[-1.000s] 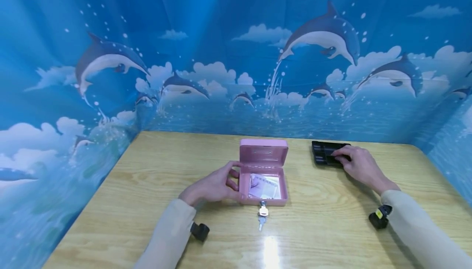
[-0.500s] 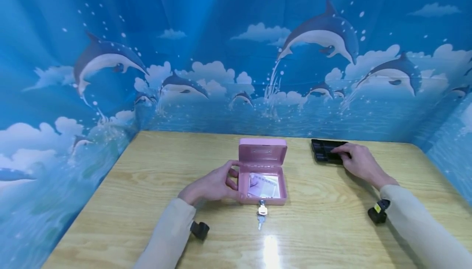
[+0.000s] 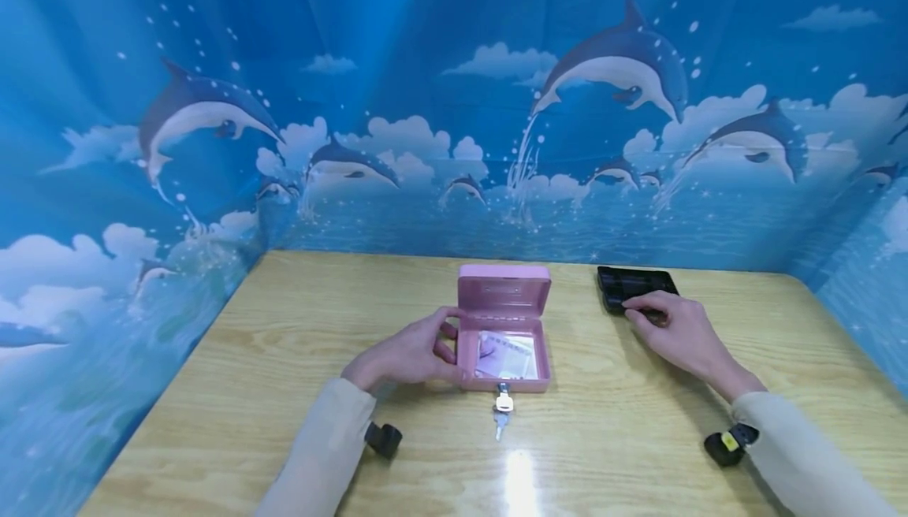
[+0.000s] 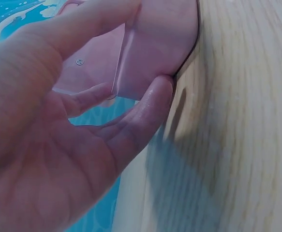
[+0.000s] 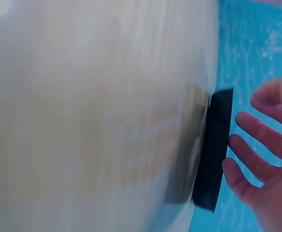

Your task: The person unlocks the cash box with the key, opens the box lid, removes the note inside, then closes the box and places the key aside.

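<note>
A pink cash box [image 3: 504, 384] stands with its lid raised on the wooden table, and paper notes [image 3: 506, 356] lie inside it. A key [image 3: 504, 403] sits in its front lock, and a second key [image 3: 500, 425] hangs below. My left hand [image 3: 414, 351] holds the box's left side, thumb at the front corner and fingers farther back; in the left wrist view the thumb and fingertips rest against the pink wall. My right hand [image 3: 677, 334] is over the front edge of a black compartment tray [image 3: 631, 279], fingers loosely bent, nothing visible in them.
The wooden table [image 3: 319, 296] runs back to a blue curtain [image 3: 426, 217] printed with dolphins. More of this curtain closes off the left and right sides. A black wrist camera [image 3: 384, 440] is strapped to the left sleeve, another black camera [image 3: 723, 448] to the right.
My right hand has drawn back from inside the black tray to its front edge, toward me and slightly left. The left hand keeps its hold on the cash box.
</note>
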A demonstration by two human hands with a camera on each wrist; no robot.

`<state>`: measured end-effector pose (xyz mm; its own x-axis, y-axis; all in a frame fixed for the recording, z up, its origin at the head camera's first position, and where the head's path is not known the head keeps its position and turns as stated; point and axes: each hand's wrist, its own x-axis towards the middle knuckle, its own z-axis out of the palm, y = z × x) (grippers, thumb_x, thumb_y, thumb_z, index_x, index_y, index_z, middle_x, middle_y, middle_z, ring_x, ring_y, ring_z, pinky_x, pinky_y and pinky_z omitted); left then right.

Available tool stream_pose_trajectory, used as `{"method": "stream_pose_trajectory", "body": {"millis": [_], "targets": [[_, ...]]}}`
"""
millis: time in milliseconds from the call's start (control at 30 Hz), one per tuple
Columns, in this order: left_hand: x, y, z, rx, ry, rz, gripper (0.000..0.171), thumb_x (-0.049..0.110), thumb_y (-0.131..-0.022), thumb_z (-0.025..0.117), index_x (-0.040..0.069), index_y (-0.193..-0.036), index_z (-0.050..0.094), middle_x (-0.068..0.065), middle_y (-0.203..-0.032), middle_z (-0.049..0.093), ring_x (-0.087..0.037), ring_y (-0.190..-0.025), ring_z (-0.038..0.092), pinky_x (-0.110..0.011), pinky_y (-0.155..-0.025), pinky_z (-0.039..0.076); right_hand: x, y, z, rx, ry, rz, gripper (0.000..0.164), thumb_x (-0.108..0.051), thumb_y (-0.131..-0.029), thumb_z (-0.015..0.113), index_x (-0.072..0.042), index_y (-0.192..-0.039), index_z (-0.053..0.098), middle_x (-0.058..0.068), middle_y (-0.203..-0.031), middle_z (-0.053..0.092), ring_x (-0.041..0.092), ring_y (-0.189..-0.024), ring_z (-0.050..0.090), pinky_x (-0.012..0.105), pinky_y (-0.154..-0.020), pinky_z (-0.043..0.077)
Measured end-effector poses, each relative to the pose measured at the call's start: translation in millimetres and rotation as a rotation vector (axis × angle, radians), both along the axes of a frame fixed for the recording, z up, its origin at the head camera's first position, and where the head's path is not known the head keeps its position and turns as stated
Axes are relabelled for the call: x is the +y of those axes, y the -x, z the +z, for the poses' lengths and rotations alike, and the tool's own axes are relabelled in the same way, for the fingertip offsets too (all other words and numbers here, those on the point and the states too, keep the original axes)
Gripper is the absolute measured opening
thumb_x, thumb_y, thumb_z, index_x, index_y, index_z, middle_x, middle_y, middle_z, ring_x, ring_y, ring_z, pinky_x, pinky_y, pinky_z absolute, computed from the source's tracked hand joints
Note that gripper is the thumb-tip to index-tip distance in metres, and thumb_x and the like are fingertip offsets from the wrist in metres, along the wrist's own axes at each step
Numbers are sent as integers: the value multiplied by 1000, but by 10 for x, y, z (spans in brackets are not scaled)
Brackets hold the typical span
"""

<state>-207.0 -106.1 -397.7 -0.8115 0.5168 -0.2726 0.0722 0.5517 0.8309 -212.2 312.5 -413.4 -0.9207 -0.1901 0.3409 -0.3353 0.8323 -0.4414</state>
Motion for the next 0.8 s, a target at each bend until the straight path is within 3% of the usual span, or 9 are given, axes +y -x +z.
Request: {"method": "stream_pose_trajectory", "body": {"millis": [133, 267, 567, 800], "targets": [[-2, 12, -9, -7, -15, -2, 94, 25, -80, 88, 25, -156, 33, -7, -138, 56, -18, -111, 65, -42, -100, 57, -110, -101, -15, 63, 9, 22, 16, -14, -96, 69, -15, -108, 79, 4, -105, 76, 25, -92, 70, 21, -69, 54], [-10, 20, -17, -9, -24, -5, 94, 24, -80, 88, 25, -157, 33, -8, -139, 56, -17, -109, 65, -41, -100, 57, -234, -170, 3, 82, 16, 63, 15, -11, -94, 71, -15, -107, 79, 2, -104, 77, 19, -90, 69, 21, -67, 55], [-9, 21, -1, 4, -18, -14, 97, 23, -79, 89, 23, -157, 32, -9, -142, 54, -18, -109, 66, -40, -100, 57, -564, -299, 123, -72, 66, 98, 18, -19, -97, 70, -15, -113, 77, 0, -111, 77, 13, -94, 69, 22, -72, 57], [-14, 30, -6, 3, -5, -4, 97, 26, -77, 90, 24, -157, 33, -9, -144, 53, -16, -109, 66, -39, -99, 57, -815, -342, 124, -150, 149, 160, 21, -22, -96, 72, -15, -115, 76, -3, -114, 77, 9, -97, 69, 24, -76, 59]]}}
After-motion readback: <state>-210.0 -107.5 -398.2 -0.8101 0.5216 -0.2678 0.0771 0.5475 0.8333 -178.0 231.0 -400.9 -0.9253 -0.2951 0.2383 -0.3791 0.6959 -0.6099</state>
